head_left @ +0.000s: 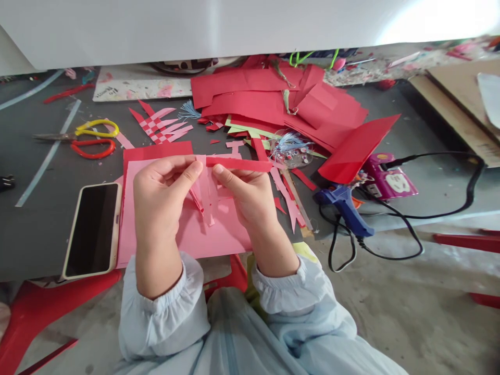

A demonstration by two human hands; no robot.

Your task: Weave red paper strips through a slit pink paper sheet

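Between my two hands a red paper strip [238,164] stretches sideways, crossing pink paper strips [205,192] that hang downward. My left hand [164,192] pinches the pink and red paper between thumb and fingers. Thumb and fingers of my right hand [250,192] close on the red strip just beside it. Below the hands lies a pink paper sheet [156,242], with a red sheet [156,151] showing behind it. A woven red and pink paper piece [158,125] with loose strip ends rests beyond my left hand.
Scissors [84,138] and a phone [94,229] lie at left. A pile of red paper [250,99] fills the back. At right are a blue glue gun [346,208] with its black cord, a purple box [390,177] and cardboard [461,99]. Paper scraps [287,195] lie near my right hand.
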